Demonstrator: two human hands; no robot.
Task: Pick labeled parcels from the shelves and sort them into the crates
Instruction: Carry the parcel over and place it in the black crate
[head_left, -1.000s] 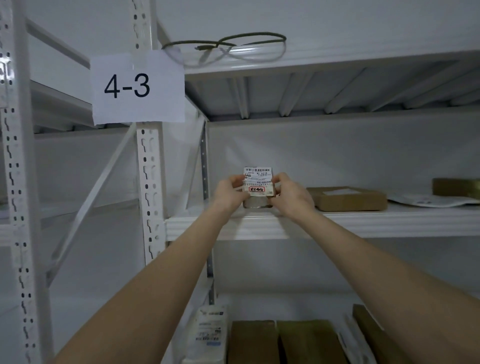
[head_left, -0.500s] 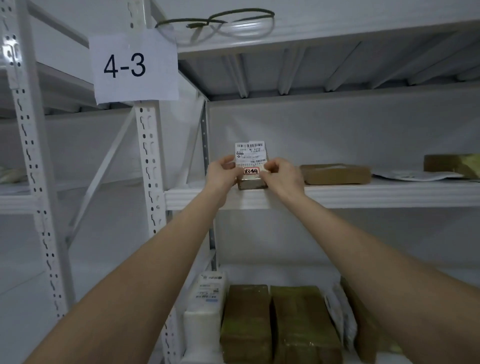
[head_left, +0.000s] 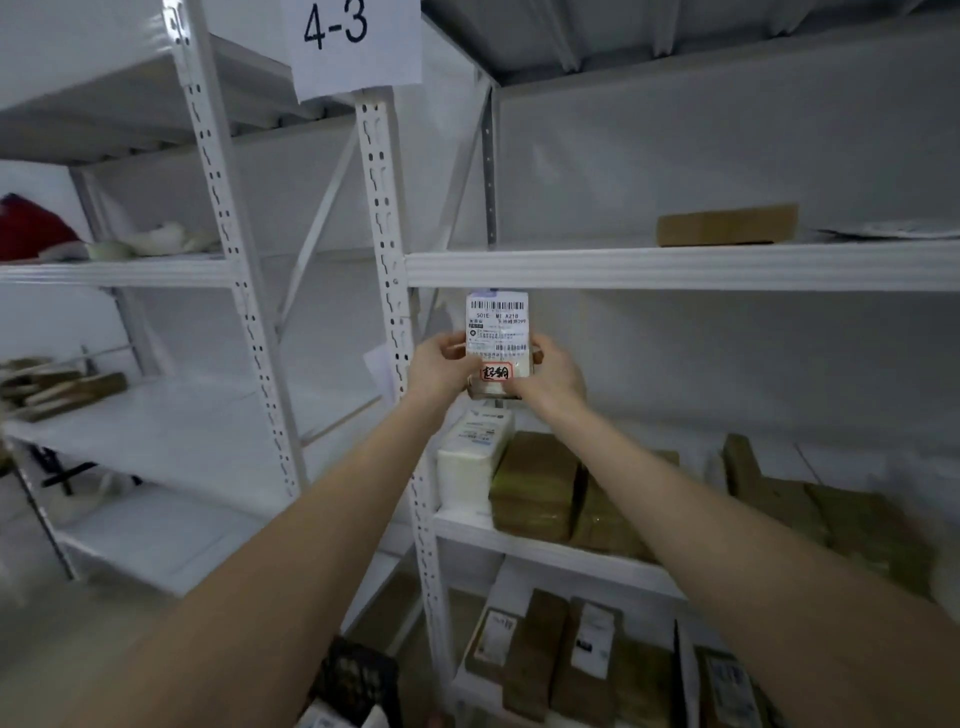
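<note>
A small parcel (head_left: 497, 332) with a white barcode label and a red-framed stamp hangs in the air in front of the white shelf unit, below the upper shelf edge (head_left: 675, 267). My left hand (head_left: 441, 366) grips its left side and my right hand (head_left: 550, 376) grips its right side, label facing me. A dark crate (head_left: 358, 680) shows at the bottom, partly hidden behind my left forearm.
A sign reading 4-3 (head_left: 353, 41) hangs on the upright post (head_left: 384, 218). A brown box (head_left: 727, 224) lies on the upper shelf. A white parcel (head_left: 470, 460) and several brown parcels (head_left: 535, 488) fill the lower shelves. The left bay holds flat cardboard (head_left: 57, 387).
Both hands have lifted the parcel off the upper shelf and brought it down and toward me. My view has tilted downward, revealing the lower shelves and the crate.
</note>
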